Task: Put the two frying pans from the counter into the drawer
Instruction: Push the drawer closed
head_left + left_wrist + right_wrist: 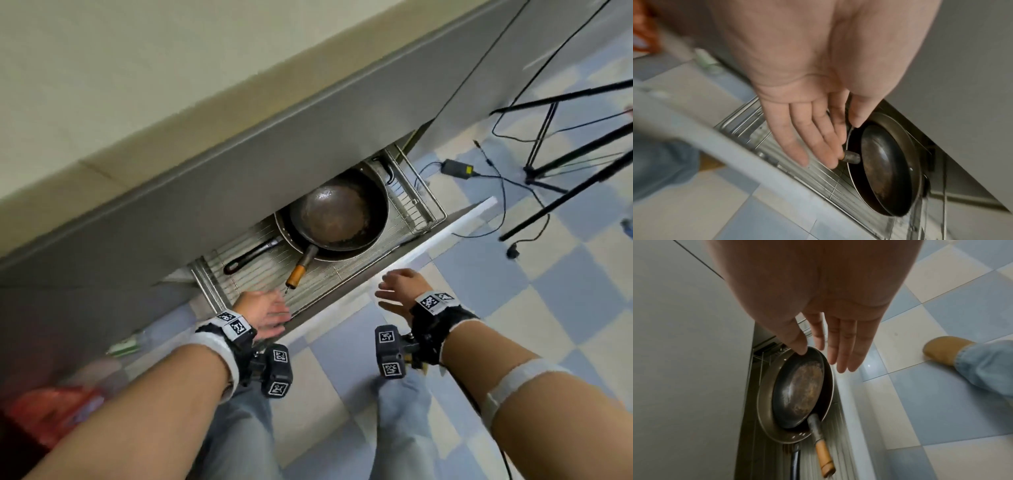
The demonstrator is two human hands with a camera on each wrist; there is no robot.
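Note:
Two dark frying pans lie nested in the pulled-out wire drawer. The smaller pan with a wooden-tipped handle sits inside the wider pan, whose black handle points left. My left hand hovers open at the drawer's front left, fingers straight and holding nothing. To the right, my right hand hangs open above the drawer's white front panel, fingers extended and empty. Both pans also show in the wrist views.
A grey cabinet front overhangs the back of the drawer. Black tripod legs, cables and a power adapter lie on the checkered floor to the right. A red object sits at the lower left.

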